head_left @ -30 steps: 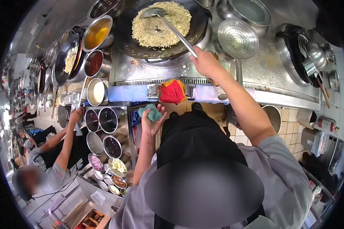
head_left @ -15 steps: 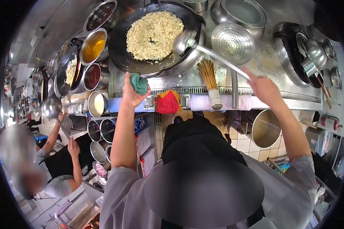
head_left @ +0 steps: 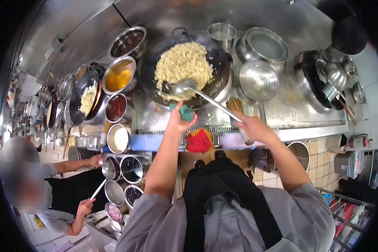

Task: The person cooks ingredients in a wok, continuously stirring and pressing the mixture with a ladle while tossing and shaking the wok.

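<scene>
My right hand is wrapped round the handle of a long metal ladle. The ladle's bowl rests in the near part of the pale fried rice, inside a large black wok. My left hand holds a folded green cloth against the wok's near rim; the rim's handle is hidden there. Just below, a red and yellow cloth lies at the counter's front edge. A bamboo brush lies beneath my right hand, partly covered by it.
A perforated strainer sits right of the wok, before a metal pot. Bowls of oil, red sauce and white contents stand left. A co-worker at the left holds another ladle over containers.
My left hand with the green cloth has come up to the wok's rim. My right hand has swung the ladle back into the rice. The co-worker's ladle has moved over the containers.
</scene>
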A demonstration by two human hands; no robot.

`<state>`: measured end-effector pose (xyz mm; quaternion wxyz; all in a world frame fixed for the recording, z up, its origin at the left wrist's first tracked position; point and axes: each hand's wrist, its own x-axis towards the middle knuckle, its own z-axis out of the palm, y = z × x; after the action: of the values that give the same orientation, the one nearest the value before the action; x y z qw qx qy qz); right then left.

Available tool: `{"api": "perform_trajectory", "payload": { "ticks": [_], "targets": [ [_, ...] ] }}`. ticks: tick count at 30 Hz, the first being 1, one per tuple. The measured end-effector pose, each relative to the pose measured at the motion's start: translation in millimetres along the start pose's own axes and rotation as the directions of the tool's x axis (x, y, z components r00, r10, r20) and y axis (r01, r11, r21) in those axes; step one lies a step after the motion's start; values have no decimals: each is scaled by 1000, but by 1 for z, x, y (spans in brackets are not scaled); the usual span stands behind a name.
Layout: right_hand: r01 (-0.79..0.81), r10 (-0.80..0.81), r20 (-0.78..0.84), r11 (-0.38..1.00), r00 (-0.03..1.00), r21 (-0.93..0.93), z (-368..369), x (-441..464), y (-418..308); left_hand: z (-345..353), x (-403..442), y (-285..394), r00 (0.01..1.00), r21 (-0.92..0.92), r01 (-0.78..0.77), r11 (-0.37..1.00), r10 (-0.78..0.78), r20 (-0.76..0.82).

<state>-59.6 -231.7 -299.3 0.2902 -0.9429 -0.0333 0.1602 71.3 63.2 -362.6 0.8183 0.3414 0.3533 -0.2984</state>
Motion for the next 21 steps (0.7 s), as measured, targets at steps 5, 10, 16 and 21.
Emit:
{"api": "perform_trajectory", "payload": {
  "ticks": [5,10,16,21],
  "targets": [
    [-86,48,-166,969,985,-232,-18,49,-25,2,-17,4,993,-72,98,993,-92,79],
    [3,-5,-167,1000,986,-13,74,94,-80,-3,56,-5,995,-6,60,998,-59,75],
    [37,-67,-128,975,990,-219,-6,11,-7,-12,36,6,997,33,9,999,-11,71],
    [-189,119,-330,964,936,-188,49,106,-32,-18,4,12,973,87,142,986,-155,172]
  ]
}}
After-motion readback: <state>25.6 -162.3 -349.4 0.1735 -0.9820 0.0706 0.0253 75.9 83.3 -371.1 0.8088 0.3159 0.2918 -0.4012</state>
